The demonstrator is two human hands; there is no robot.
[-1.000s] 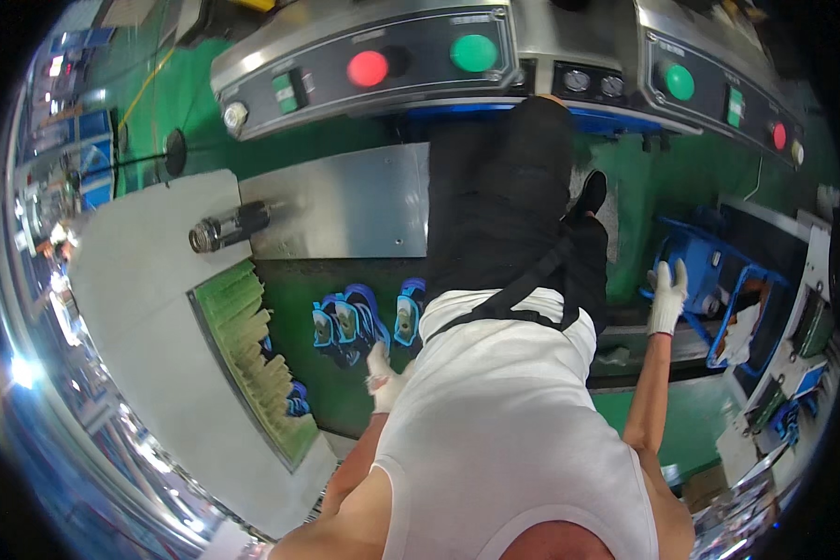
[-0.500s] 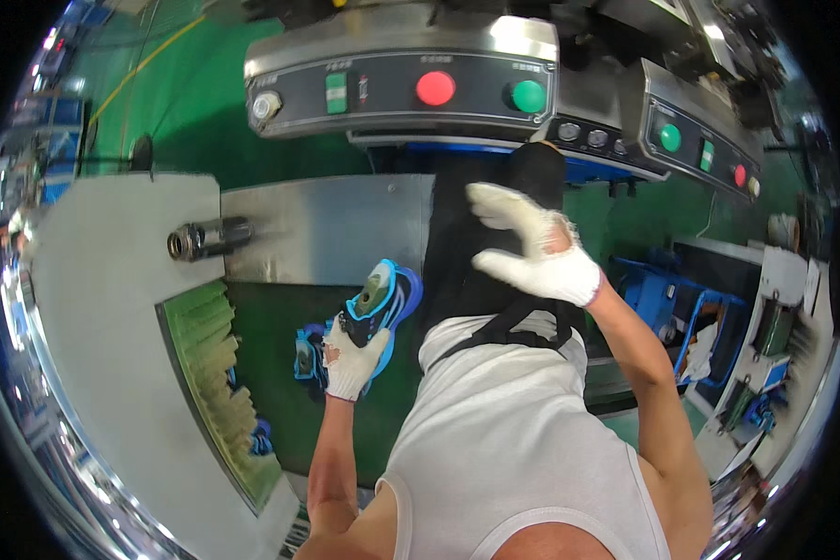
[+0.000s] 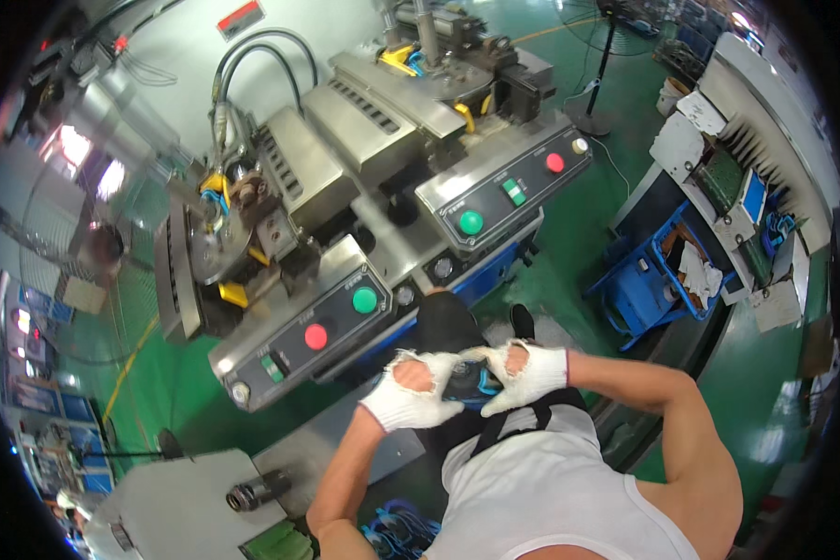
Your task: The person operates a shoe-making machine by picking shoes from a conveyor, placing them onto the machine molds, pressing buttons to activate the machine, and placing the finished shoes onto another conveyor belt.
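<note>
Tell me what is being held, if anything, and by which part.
A dark-and-blue shoe, held between left hand and right hand at opposite sides; toe from heel cannot be told.

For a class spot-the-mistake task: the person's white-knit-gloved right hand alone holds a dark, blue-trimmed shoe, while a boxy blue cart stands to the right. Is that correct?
Not "alone": the head view shows the white-knit-gloved left hand holding the dark, blue-trimmed shoe too, together with the white-knit-gloved right hand. The boxy blue cart does stand to the right.
</note>
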